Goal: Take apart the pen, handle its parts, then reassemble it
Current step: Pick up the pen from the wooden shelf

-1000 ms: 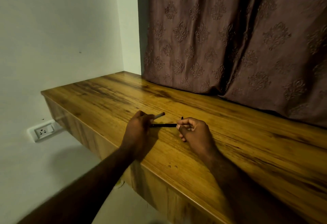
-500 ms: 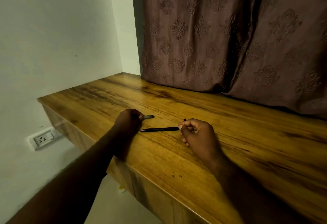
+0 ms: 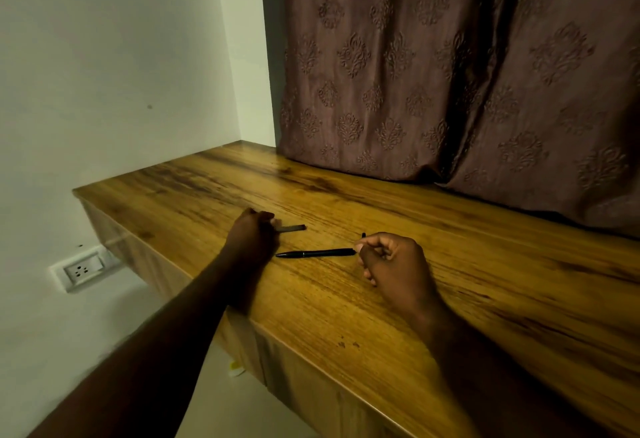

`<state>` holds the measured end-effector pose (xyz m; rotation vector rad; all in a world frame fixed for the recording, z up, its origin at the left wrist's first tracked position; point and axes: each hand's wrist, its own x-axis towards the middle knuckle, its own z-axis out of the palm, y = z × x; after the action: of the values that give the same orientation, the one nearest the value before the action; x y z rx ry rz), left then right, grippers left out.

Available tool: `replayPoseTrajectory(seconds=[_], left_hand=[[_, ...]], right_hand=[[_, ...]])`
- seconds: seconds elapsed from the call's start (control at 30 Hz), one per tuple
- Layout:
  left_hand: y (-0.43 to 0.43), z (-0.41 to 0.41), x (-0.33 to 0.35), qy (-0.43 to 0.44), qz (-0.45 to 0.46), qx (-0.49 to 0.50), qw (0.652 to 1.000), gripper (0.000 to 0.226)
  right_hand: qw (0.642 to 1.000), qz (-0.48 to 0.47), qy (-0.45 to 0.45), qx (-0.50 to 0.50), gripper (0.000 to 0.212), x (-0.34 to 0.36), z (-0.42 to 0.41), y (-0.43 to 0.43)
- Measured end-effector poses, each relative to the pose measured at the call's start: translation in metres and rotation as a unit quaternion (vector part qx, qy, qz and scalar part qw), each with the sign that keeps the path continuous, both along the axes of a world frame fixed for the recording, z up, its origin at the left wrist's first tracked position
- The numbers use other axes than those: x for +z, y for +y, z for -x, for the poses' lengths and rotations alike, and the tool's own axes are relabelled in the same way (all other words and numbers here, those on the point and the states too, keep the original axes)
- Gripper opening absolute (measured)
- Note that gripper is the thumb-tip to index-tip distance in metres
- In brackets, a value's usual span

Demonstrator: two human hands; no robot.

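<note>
In front of me a brown patterned curtain (image 3: pixel 450 67) hangs behind a long wooden shelf (image 3: pixel 381 299), with a white wall socket (image 3: pixel 81 269) below its left end. My left hand (image 3: pixel 251 235) is closed around a short dark cap (image 3: pixel 292 228) low over the shelf. My right hand (image 3: pixel 394 264) pinches the back end of the black pen body (image 3: pixel 315 253), which lies flat on the wood between my hands.

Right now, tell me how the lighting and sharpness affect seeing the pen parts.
Head view: dim, warm light; the slim black pen body stays sharp against the glossy wooden tabletop; the short dark cap in the left hand is slightly blurred; wide-angle bending curves the tabletop's edges.
</note>
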<state>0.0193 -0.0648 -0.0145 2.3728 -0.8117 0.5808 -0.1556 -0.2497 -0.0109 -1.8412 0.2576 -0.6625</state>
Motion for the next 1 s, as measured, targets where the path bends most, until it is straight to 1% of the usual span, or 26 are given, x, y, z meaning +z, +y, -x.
replayPoseTrajectory(seconds=[0.07,0.1,0.13,0.17,0.23,0.27,0.33,0.43,0.5,0.63,0.8,0.9,1.0], left_hand=[[0.001,0.004,0.005,0.053,0.045,0.032,0.997,0.017],[0.002,0.005,0.004,0.070,0.053,0.053,0.995,0.021],[0.003,0.006,0.003,0.062,0.054,0.053,0.995,0.023],[0.002,0.012,0.001,0.029,0.038,0.027,0.999,0.024],[-0.004,0.031,-0.002,-0.046,-0.026,-0.050,0.997,0.030],[-0.008,0.041,-0.003,-0.055,-0.047,-0.078,0.994,0.035],[-0.015,0.052,-0.004,-0.046,-0.072,-0.097,0.992,0.044],[-0.025,0.056,-0.007,-0.039,-0.119,-0.097,0.987,0.053],[-0.028,0.057,-0.007,-0.030,-0.136,-0.089,0.986,0.056],[-0.027,0.055,-0.008,-0.023,-0.129,-0.084,0.988,0.056],[-0.029,0.052,-0.008,-0.002,-0.107,-0.091,0.990,0.045],[-0.029,0.051,-0.008,0.003,-0.094,-0.100,0.991,0.043],[-0.029,0.053,-0.007,0.002,-0.083,-0.102,0.991,0.042]], right_hand=[[1.000,0.007,-0.012,-0.027,0.014,0.003,0.000,-0.006],[0.999,0.009,-0.021,-0.050,0.017,0.003,-0.001,-0.011],[0.997,0.005,-0.031,-0.077,0.021,0.004,-0.002,-0.017],[0.993,-0.001,-0.038,-0.107,0.025,0.004,-0.004,-0.023],[0.985,-0.018,-0.037,-0.168,0.028,0.003,-0.008,-0.036],[0.980,-0.024,-0.027,-0.193,0.028,0.002,-0.012,-0.043],[0.975,-0.021,0.010,-0.221,0.025,-0.001,-0.018,-0.050],[0.977,0.032,0.077,-0.197,0.014,-0.003,-0.025,-0.050],[0.975,0.068,0.102,-0.186,0.012,-0.001,-0.028,-0.047],[0.956,0.145,0.153,-0.203,0.019,0.000,-0.042,-0.046],[0.914,0.282,0.196,-0.218,0.038,-0.003,-0.053,-0.043],[0.896,0.321,0.213,-0.221,0.040,-0.006,-0.054,-0.044],[0.888,0.339,0.212,-0.225,0.034,-0.005,-0.053,-0.043]])
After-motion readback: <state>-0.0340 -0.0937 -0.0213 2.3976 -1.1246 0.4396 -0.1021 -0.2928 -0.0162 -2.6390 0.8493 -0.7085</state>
